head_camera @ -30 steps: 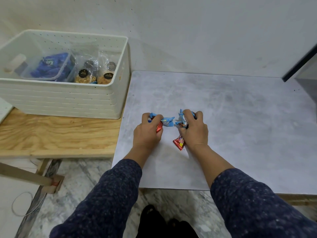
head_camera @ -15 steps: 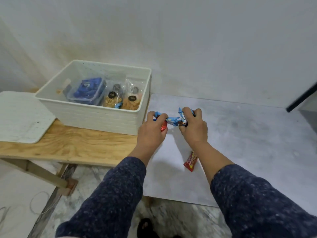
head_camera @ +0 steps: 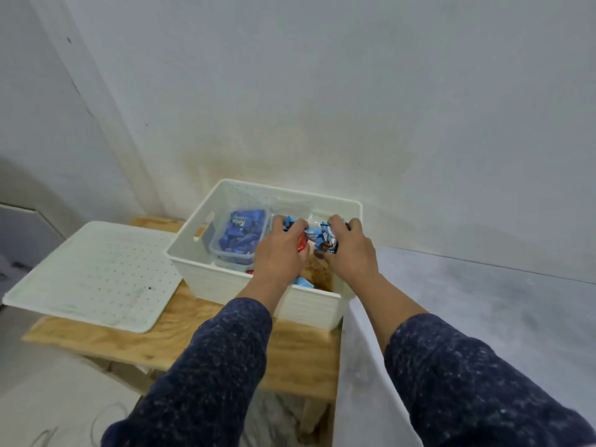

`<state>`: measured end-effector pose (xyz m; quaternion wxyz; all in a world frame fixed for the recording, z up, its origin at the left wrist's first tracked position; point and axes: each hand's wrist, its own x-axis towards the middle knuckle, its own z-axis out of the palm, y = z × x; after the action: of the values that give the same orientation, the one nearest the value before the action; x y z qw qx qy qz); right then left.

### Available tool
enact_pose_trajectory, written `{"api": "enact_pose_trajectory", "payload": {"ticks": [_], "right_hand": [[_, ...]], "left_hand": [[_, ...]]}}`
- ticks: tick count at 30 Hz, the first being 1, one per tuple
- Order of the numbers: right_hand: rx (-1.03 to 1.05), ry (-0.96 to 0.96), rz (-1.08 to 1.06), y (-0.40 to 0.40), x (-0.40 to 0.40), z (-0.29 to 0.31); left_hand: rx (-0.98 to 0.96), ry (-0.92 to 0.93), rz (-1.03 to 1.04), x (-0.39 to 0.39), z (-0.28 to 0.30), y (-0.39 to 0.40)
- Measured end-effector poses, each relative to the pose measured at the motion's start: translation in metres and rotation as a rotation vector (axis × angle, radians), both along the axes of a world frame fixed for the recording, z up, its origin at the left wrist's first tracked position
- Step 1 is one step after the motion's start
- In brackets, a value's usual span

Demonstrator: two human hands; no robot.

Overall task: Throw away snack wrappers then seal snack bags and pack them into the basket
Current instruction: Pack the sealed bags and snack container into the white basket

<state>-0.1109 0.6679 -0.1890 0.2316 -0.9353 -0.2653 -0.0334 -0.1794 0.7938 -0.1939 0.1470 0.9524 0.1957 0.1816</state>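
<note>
While the dark speckled sleeves [head_camera: 206, 359] fill the near part of the view, both hands are held over the white basket [head_camera: 206, 279], so the packing step is judged to be in hand. The left hand [head_camera: 279, 253] is curled round blue and red snack packets [head_camera: 314, 235], and the right hand [head_camera: 350, 253] is curled round the other end of the same bunch. For the next move, a free place inside must be found and the fingers loosened low, so nothing falls outside. The packets look thin, glossy and crinkly. In the basket a clear plastic tub [head_camera: 240, 237] of blue packets is seen. Its perforated lid [head_camera: 96, 279] lies flat on the plywood board [head_camera: 300, 356], left of it
</note>
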Motion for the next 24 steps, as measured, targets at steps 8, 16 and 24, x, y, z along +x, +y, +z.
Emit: {"api": "enact_pose_trajectory", "payload": {"ticks": [8,16,24], "right_hand": [[-0.140,0.274,0.023,0.036,0.008,-0.036],[-0.218,0.217,0.002,0.026,0.008,-0.036],[-0.110,0.080,-0.065,-0.026,-0.013,-0.019]], "left_hand": [[-0.111,0.326,-0.057,0.016,-0.037,0.038],[-0.042,0.344,-0.172,0.016,-0.038,0.027],[0.018,0.356,-0.280,-0.008,-0.038,-0.024]]}}
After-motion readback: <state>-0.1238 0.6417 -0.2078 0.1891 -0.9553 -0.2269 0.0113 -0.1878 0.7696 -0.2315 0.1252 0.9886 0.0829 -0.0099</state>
